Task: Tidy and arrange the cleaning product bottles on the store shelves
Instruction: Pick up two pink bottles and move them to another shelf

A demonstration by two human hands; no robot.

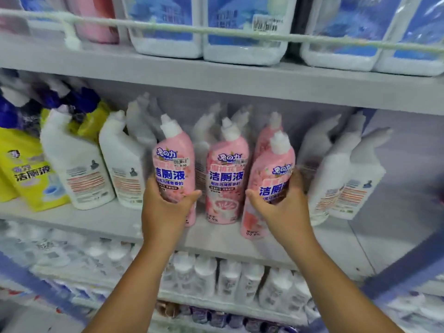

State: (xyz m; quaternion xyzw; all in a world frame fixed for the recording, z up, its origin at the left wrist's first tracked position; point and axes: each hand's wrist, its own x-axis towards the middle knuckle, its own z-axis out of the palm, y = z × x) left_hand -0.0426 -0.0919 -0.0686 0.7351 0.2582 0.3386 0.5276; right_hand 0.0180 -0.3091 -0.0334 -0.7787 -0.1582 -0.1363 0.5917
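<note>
Pink toilet-cleaner bottles with white angled caps stand at the front of the middle shelf [108, 219]. My left hand [165, 207] grips the lower half of the left pink bottle [174, 162]. My right hand [283, 207] grips the right pink bottle [271, 179], which leans left near the shelf's front edge. Between them a third pink bottle [227, 174] stands upright, untouched. Another pink bottle [266, 135] shows partly behind the right one. White bottles with angled necks [79, 169] [346, 174] flank the pink ones and fill the row behind.
Yellow bottles [21, 169] and blue-capped sprayers [79, 99] stand at the far left. Large white tubs [240, 27] sit on the upper shelf behind a white rail. Lower shelves hold rows of small white bottles [228, 277]. A blue shelf upright [403, 270] runs at the right.
</note>
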